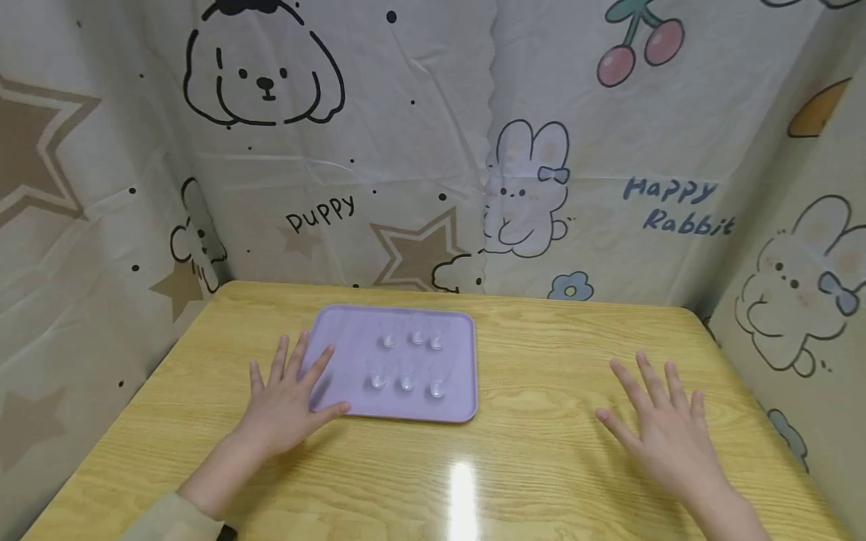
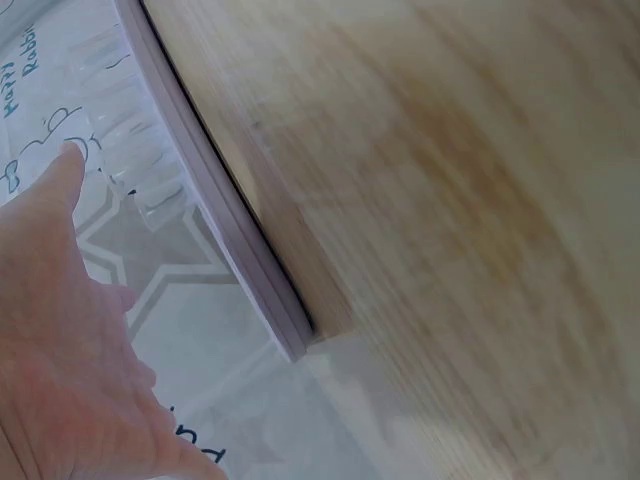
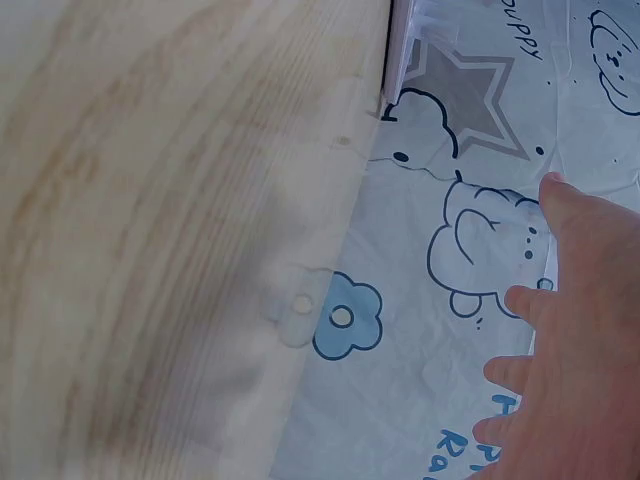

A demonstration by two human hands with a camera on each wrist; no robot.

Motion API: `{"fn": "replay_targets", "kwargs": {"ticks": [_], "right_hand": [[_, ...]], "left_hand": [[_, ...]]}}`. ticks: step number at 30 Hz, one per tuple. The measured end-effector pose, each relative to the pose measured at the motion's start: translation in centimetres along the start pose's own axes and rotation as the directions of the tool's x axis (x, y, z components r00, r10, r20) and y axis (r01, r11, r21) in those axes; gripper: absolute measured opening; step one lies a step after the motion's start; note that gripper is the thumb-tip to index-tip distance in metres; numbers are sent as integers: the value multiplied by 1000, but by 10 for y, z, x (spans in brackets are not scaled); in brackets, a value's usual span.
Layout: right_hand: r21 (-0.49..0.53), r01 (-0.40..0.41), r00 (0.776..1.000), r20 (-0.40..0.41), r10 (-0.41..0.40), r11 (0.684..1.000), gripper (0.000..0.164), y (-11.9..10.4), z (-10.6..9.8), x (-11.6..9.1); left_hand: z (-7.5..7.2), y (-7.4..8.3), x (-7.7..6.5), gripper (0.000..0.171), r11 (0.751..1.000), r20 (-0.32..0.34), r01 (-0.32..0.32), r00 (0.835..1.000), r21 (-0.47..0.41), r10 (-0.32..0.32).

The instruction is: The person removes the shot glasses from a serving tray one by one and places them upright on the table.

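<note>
A lilac tray (image 1: 352, 327) lies on the table, left of the middle in the head view. On it stand several small clear cups (image 1: 407, 382) in two rows, a back row and a front row. My left hand (image 1: 280, 409) is spread over the tray's left front corner, fingers apart and nothing held. In the left wrist view the tray's side (image 2: 225, 215) and the see-through cups (image 2: 130, 140) show beyond the thumb. Far to the right of the tray, my right hand (image 1: 670, 443) hovers over the table with its fingers fanned out, holding nothing.
The wood-grain table (image 1: 541, 361) has rounded back corners. A pale cloth (image 1: 419, 150) printed with cartoon animals, stars and cherries hangs behind it and along both sides. Light glares off the table's front middle.
</note>
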State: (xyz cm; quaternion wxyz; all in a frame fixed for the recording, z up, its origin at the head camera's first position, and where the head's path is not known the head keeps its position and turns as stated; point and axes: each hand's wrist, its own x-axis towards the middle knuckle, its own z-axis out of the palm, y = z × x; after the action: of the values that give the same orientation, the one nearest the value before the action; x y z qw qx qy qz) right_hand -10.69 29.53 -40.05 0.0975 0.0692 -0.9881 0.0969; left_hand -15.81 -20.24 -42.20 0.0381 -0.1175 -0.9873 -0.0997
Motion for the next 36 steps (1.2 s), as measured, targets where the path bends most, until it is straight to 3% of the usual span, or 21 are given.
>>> {"fn": "replay_targets", "kwargs": {"ticks": [12,22,30,36], "right_hand": [[7,16,999,-37,-16,1000,76,-8,-4,3],[76,73,994,-91,-66,994,73,-34,-9,22],[197,145,984,-131,-120,970,70,-65,5,50],[315,206,977,-118,-177,926,69,-88,25,66]], "left_hand": [[-3,0,2,90,1000,-6,-5,1000,15,5],[-3,-11,9,91,1000,-19,-14,1000,-7,14],[-1,-26,20,96,998,-37,-60,998,-21,60],[2,-36,22,95,996,-21,-85,996,-40,84]]}}
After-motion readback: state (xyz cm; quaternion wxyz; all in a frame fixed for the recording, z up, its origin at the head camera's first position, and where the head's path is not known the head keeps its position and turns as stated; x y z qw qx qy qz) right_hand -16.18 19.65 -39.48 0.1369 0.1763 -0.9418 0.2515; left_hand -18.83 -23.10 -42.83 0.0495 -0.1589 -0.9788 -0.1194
